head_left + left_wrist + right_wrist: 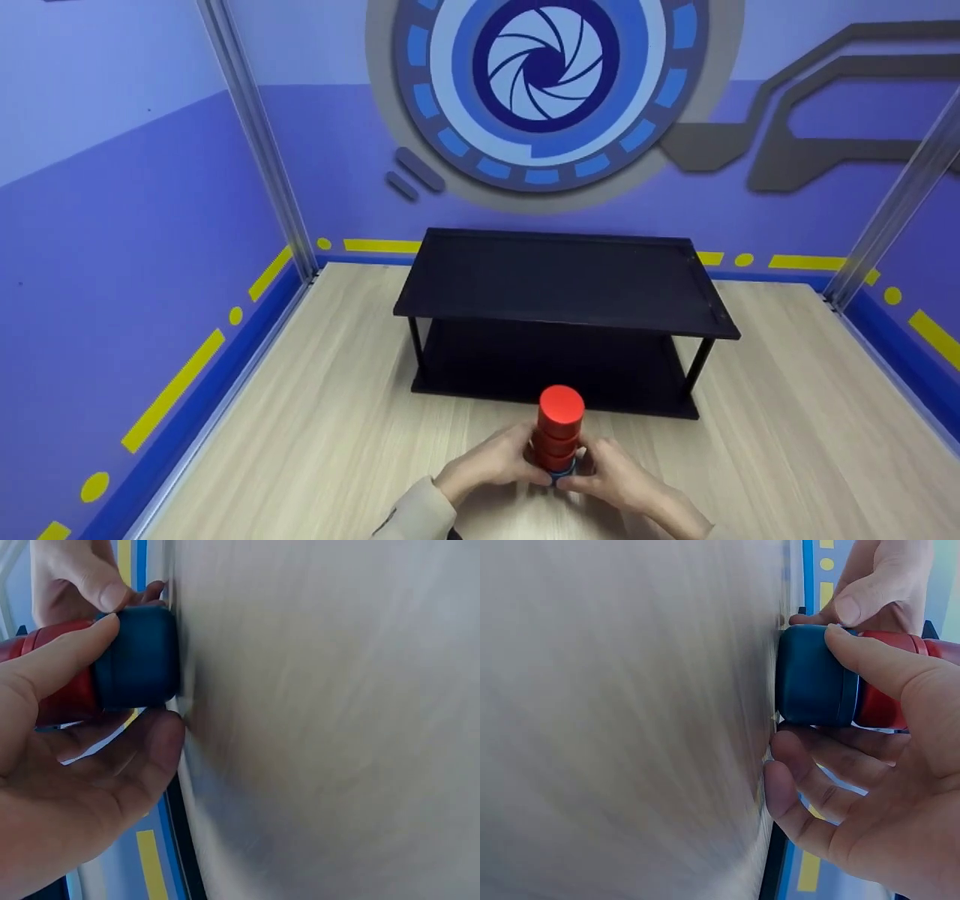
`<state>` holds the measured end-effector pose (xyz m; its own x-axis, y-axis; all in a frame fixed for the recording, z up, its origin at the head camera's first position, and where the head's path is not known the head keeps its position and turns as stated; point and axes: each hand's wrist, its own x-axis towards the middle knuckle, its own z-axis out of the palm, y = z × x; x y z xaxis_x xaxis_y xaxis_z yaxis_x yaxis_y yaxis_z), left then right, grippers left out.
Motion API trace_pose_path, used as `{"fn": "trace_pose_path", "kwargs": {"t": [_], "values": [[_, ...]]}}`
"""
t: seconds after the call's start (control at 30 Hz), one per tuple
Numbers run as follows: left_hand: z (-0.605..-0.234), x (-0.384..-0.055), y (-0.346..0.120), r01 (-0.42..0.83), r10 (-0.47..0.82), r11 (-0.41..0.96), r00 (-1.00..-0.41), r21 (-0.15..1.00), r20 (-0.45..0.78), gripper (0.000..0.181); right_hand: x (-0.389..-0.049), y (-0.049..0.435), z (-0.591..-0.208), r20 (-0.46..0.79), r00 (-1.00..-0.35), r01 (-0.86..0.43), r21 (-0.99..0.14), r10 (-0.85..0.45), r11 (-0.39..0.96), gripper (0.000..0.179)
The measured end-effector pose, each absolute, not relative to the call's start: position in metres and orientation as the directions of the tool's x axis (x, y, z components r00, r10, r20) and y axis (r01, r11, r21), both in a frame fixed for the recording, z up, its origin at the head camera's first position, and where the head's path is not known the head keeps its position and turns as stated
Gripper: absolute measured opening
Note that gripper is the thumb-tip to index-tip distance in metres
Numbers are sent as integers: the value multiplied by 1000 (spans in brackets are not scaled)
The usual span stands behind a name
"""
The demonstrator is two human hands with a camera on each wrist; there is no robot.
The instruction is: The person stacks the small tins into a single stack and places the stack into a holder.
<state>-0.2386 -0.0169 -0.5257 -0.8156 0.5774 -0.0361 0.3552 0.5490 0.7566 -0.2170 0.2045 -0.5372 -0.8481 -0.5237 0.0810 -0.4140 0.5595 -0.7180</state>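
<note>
An upright stack of round red containers (561, 421) stands on the table at the front, a blue container (141, 658) at its bottom. My left hand (501, 456) grips it low from the left, the thumb over the seam between blue and red and the fingers curved around the far side. From the right, my right hand (613, 472) holds the same part, its thumb on the upper edge of the blue container. Both thumbs come close together on the near side. The blue container's base sits right at the tabletop in both wrist views.
Just behind the stack is a black two-tier shelf (562, 281) with thin posts and a lower board. Blue printed walls (315, 165) enclose the wooden table (337, 442) at the back and sides, with metal posts (259, 142) in the corners.
</note>
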Motion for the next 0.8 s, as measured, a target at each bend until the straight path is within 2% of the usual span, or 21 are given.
{"fn": "trace_pose_path", "kwargs": {"t": [0.5,0.8], "values": [[-525,-239,-17,336,568,536,-822,774,-37,50,-218,202,-535,114,-842,-442,-705,-527,555,41],[-508,-249,-17,401,602,515,-799,757,14,47,-227,200,-521,179,-830,-494,-674,-528,550,39]]}}
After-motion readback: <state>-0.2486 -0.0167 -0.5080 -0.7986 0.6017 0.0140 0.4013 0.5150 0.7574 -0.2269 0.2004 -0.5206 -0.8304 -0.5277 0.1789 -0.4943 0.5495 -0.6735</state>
